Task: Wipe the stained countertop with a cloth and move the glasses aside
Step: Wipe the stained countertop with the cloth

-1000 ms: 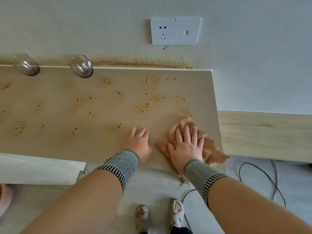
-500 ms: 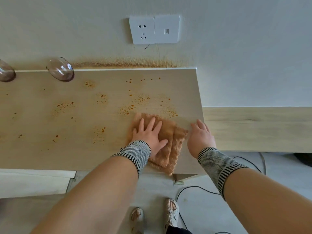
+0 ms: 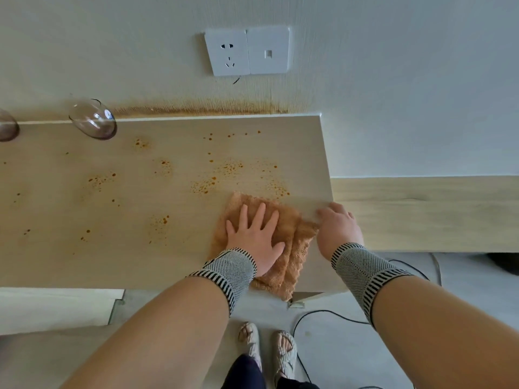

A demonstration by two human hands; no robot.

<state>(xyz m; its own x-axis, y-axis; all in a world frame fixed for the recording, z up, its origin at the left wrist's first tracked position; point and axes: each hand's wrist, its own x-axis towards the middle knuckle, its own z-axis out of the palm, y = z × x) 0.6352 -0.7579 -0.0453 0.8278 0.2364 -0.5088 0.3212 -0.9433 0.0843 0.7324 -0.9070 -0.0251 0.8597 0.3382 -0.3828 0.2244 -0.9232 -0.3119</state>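
An orange-brown cloth (image 3: 295, 234) lies folded on the light wooden countertop (image 3: 112, 220), near its front right corner, with one edge hanging over the front. My left hand (image 3: 254, 237) presses flat on the cloth with fingers spread. My right hand (image 3: 337, 228) rests beside the cloth at the counter's right edge and holds nothing. Orange-brown stain spots (image 3: 205, 186) are scattered over the top, the nearest just beyond the cloth. Two clear glasses stand at the back by the wall: one glass (image 3: 92, 119) at back left, a second glass (image 3: 7, 129) cut off by the left frame edge.
A brown stain band (image 3: 196, 109) runs along the wall above the counter's back edge. A white socket (image 3: 227, 51) and switch (image 3: 268, 50) sit higher on the wall. A lower wooden ledge (image 3: 421, 214) adjoins on the right. Black cables (image 3: 323, 315) and my sandalled feet are on the floor.
A second ago my right hand pressed the cloth and my left lay beside it. Now my left hand presses the cloth, and my right has moved to the counter's right edge.
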